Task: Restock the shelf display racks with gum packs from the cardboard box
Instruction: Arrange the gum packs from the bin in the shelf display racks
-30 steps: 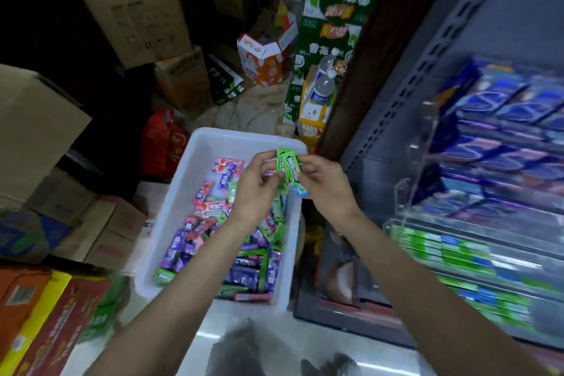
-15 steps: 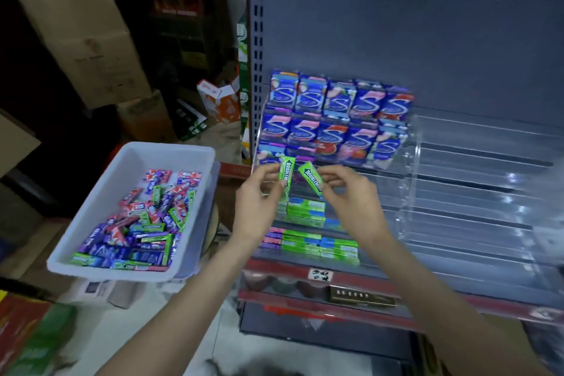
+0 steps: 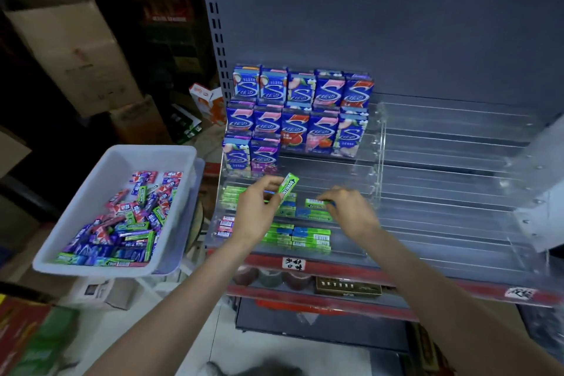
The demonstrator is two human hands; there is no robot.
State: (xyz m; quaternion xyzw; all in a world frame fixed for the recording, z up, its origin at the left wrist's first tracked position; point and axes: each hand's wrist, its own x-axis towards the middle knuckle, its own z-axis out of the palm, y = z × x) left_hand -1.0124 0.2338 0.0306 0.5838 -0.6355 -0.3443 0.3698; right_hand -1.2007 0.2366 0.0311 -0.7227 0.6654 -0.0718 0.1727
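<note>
My left hand [image 3: 258,210] pinches a green gum pack [image 3: 287,186], tilted upward in front of the clear acrylic display rack [image 3: 378,143]. My right hand [image 3: 351,212] holds a second green gum pack [image 3: 314,203] flat on a lower tier of the rack, on top of other green and blue packs [image 3: 311,239]. Tall blue boxed gum packs [image 3: 300,113] fill the rack's upper left tiers. A white plastic bin [image 3: 91,180] at the left holds several loose gum packs [image 3: 131,223] in green, purple and red.
A second clear rack [image 3: 457,168] to the right has bare tiers. The grey shelf back panel [image 3: 335,15] rises behind. A red shelf edge [image 3: 351,268] runs below the rack. Cardboard boxes [image 3: 70,46] stack at the far left; coloured cartons [image 3: 27,342] lie bottom left.
My view swung from the bin to the rack. The hands parted: my right hand lowered its green pack onto the lower tier, my left hand still holds the other pack.
</note>
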